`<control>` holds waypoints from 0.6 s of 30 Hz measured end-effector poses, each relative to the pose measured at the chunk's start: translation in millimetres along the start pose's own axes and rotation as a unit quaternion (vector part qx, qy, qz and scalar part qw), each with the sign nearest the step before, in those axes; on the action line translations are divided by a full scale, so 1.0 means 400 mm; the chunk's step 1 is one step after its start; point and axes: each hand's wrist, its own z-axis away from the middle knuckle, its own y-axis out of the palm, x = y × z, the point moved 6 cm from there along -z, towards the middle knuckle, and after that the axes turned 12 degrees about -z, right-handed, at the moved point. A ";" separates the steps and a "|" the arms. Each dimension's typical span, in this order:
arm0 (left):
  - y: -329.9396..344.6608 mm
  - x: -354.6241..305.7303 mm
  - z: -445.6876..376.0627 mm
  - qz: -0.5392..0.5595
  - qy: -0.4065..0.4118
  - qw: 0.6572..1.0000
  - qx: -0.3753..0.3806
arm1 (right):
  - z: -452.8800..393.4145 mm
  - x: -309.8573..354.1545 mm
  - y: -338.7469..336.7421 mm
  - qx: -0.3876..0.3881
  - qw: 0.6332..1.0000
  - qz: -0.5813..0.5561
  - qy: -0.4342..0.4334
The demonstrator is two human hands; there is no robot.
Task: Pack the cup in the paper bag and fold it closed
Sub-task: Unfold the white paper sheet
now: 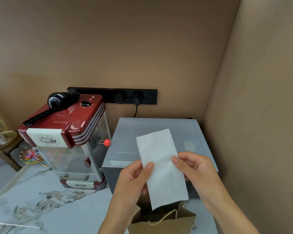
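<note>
A brown paper bag (179,220) with a twisted paper handle stands open on the counter at the bottom centre. Above its mouth both hands hold a white folded napkin (161,159), tilted, with its lower end reaching down to the bag's dark opening. My left hand (135,179) pinches the napkin's left edge with the thumb on top. My right hand (196,168) grips its right edge. No cup is visible; the bag's inside is dark and hidden.
A grey microwave (125,132) sits right behind the bag against the right wall. A red popcorn machine (66,132) stands to its left on the marble counter (41,200). A black socket strip (112,95) with a plugged cable is on the back wall.
</note>
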 end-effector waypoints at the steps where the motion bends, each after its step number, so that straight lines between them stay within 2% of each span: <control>1: 0.001 0.002 -0.002 -0.010 0.000 1.000 0.001 | 0.000 -0.003 0.000 -0.005 1.000 -0.005 0.000; 9: -0.001 0.017 -0.016 -0.006 -0.003 1.000 -0.012 | -0.001 -0.066 0.023 -0.009 0.996 -0.002 0.090; 15: 0.000 0.017 -0.009 -0.003 0.004 1.000 -0.001 | 0.001 -0.077 0.018 -0.050 0.994 -0.021 0.098; 18: -0.008 0.020 -0.011 0.003 -0.008 1.000 -0.020 | 0.003 -0.070 0.009 -0.065 0.993 -0.012 0.098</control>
